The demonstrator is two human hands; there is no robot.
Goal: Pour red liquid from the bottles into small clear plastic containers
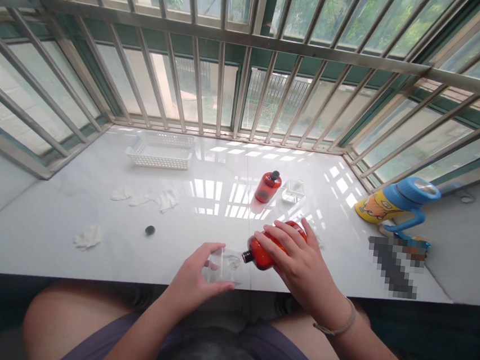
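My right hand [296, 259] is wrapped over an orange-red bottle [263, 256] that is tipped on its side, its uncapped neck pointing left. The neck meets the mouth of a small clear glass container [225, 264], which my left hand [197, 275] grips near the front edge of the white sill [93, 205]. A small black cap [150, 229] lies on the sill to the left. A second orange-red bottle [267, 186] with a black cap stands upright farther back, beside a clear glass vessel [293, 191].
A white plastic basket [160, 151] sits at the back left. White gloves [145, 197] and a crumpled white piece [88, 237] lie on the left. A blue and yellow flashlight [399, 204] rests at the right. Metal window bars enclose the sill.
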